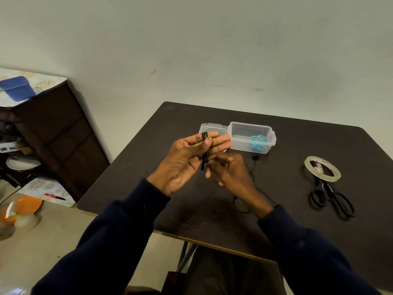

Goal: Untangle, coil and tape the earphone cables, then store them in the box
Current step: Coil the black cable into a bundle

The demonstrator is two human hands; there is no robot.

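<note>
Side cabinet (63,133): dark, at the far left, apart from the table; a blue box (18,88) sits on its patterned top.
Orange dish (25,206): low at the left edge, blurred.
Table (191,220): dark wood grain, filling the middle and right.
Left hand (189,160): raised above the table, palm toward the camera, fingers stretched out, with the thumb pressing the cable against them.
Black earphone cable (204,145): looped over the left fingers, its strands hanging down across the palm; the loose remainder trails behind the right hand and lies in loops on the table.
Lid (210,127): clear, lying flat just left of the box, partly hidden by the left fingertips.
Right hand (229,171): just beside the left, fingers curled, tips at the hanging strands; whether it actually grips the cable cannot be told.
Clear box (252,137): open, at the far side of the table, beyond the hands.
Teal cable (258,140): bundled inside the box.
Tape roll (322,169): flat on the table, well right of the box.
Scissors (331,196): black-handled, blades reaching under the tape roll.
</note>
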